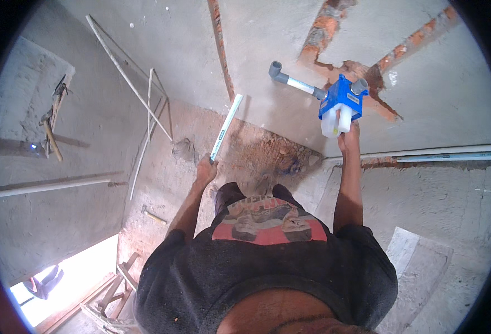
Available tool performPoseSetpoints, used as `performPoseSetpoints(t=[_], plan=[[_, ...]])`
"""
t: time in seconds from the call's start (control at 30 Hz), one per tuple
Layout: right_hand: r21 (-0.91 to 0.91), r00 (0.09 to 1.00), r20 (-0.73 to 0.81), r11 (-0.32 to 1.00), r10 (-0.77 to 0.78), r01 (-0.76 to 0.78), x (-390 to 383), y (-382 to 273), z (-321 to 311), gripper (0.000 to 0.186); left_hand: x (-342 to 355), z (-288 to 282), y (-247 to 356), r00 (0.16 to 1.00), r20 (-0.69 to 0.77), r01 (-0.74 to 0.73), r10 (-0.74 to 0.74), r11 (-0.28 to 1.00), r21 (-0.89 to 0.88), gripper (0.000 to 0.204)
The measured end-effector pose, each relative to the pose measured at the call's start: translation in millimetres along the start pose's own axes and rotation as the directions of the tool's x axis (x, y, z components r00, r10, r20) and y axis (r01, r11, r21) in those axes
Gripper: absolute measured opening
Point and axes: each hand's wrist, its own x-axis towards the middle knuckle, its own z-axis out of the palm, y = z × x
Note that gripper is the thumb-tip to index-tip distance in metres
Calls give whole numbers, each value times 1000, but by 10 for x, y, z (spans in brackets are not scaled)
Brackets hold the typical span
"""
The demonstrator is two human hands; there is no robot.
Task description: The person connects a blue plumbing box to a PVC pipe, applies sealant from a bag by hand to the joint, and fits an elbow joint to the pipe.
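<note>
My left hand (206, 168) is closed around the lower end of a short white plastic pipe (226, 128), which points up and away toward the wall. My right hand (350, 139) holds from below a concealed valve body in a blue plastic box (335, 96) with white covers on its front. A grey fitting (359, 86) stands on its upper right. From its left side runs a white pipe stub (301, 86), ending in a grey elbow (277, 70). The valve body is held up in front of the chiselled wall. My right fingers are mostly hidden behind it.
Chiselled grooves (319, 36) expose brick in the plastered wall (262, 33). Long white pipes (126, 72) lean at the left corner. A rubble heap (281, 153) lies at the wall's foot. A hammer (155, 216) is on the floor near a wooden frame (117, 289). More pipes (445, 157) run along the right wall.
</note>
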Motion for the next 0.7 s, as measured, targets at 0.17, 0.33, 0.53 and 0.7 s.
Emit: performPoseSetpoints(t=[0.17,0.33,0.53,0.7], plan=[[3,985,-80,989,151,-151,-340,497,238,44,58,41,-731,999,42,-19,20,999,-37,29],[11,954,-41,955,296,-296,-557,1421,390,44,307,572,-1986,987,-43,-155,157,987,32,24],[-38,877,-125,881,463,-471,-427,3083,-3,40,903,1641,-3095,979,201,-12,-29,980,200,33],[-141,847,-11,838,531,-527,-97,4870,-586,41,1474,2681,-4302,942,335,-66,-17,970,234,33]])
